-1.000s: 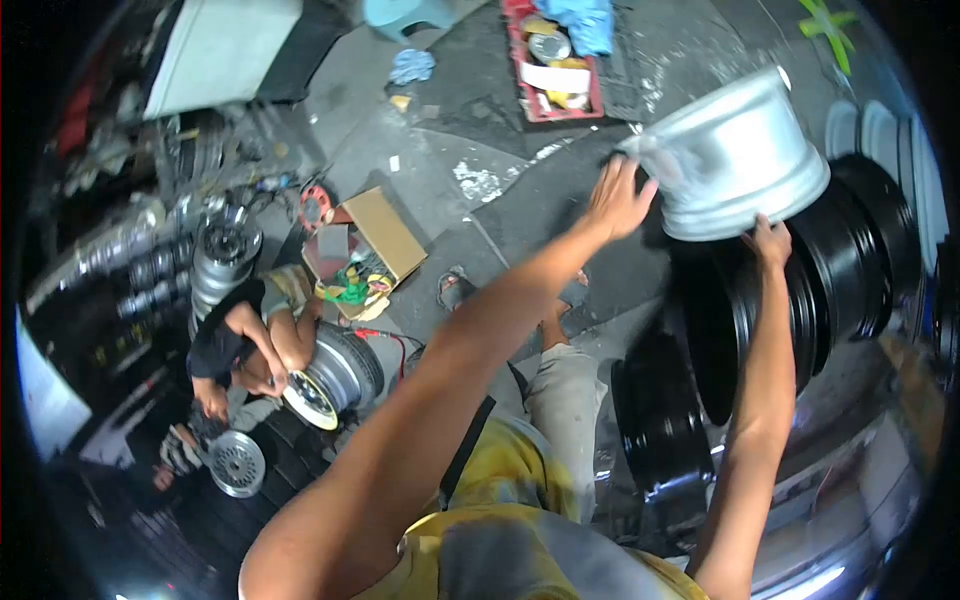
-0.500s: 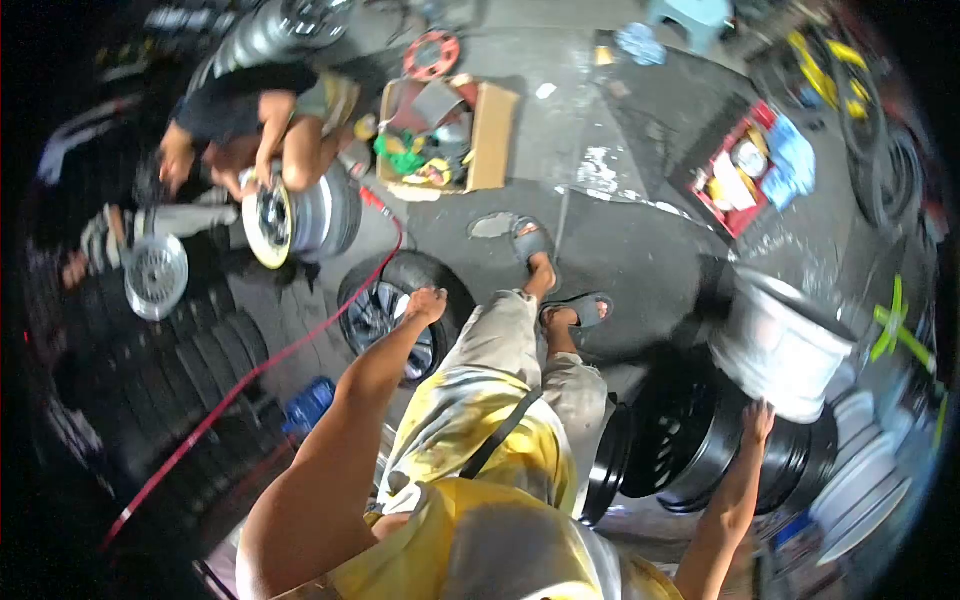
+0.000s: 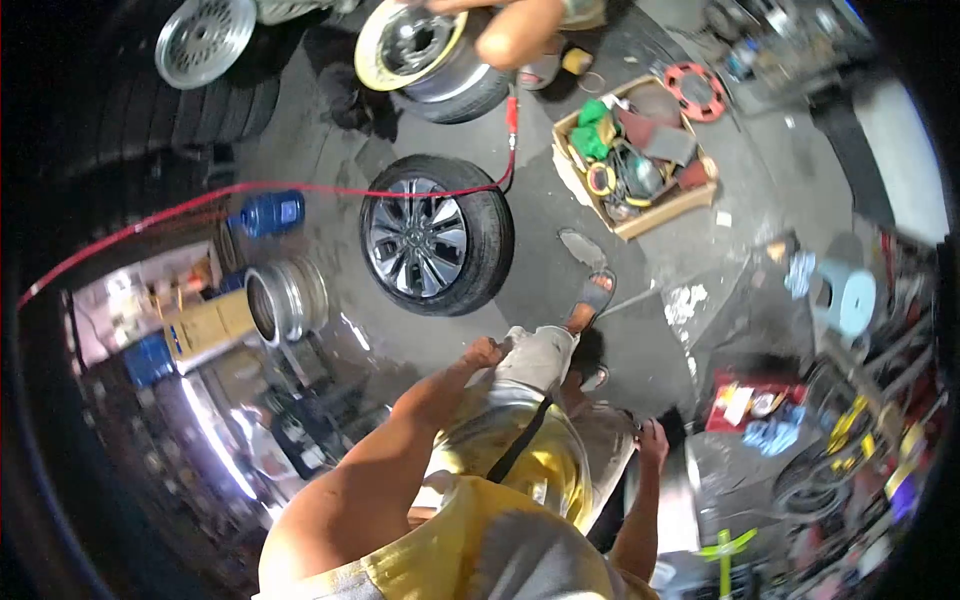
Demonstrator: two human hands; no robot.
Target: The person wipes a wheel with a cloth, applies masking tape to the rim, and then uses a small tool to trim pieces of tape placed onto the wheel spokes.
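Observation:
My left hand (image 3: pixel 487 352) is closed in a loose fist beside my light trouser leg (image 3: pixel 535 358), with nothing showing in it. Beyond it a car wheel (image 3: pixel 418 240), a black tyre on a dark and silver spoked rim, lies on the floor. On the other side, my right hand (image 3: pixel 652 440) hangs by my other leg, fingers partly apart. A white wheel rim (image 3: pixel 672 505) stands just below that hand, partly covered by my forearm.
A red hose (image 3: pixel 300 188) runs across the wheel. Ahead, a person's hand is near a yellow-edged rim (image 3: pixel 375 62). A cardboard box (image 3: pixel 637 228) holds mixed items. A red tray (image 3: pixel 722 412), a blue stool (image 3: pixel 858 300) and a green cross wrench (image 3: pixel 725 550) are on the right.
My view has turned left, bringing the spoked wheel ahead of me. My right hand has come away from the white rim and in toward my leg. My left hand stays at my side.

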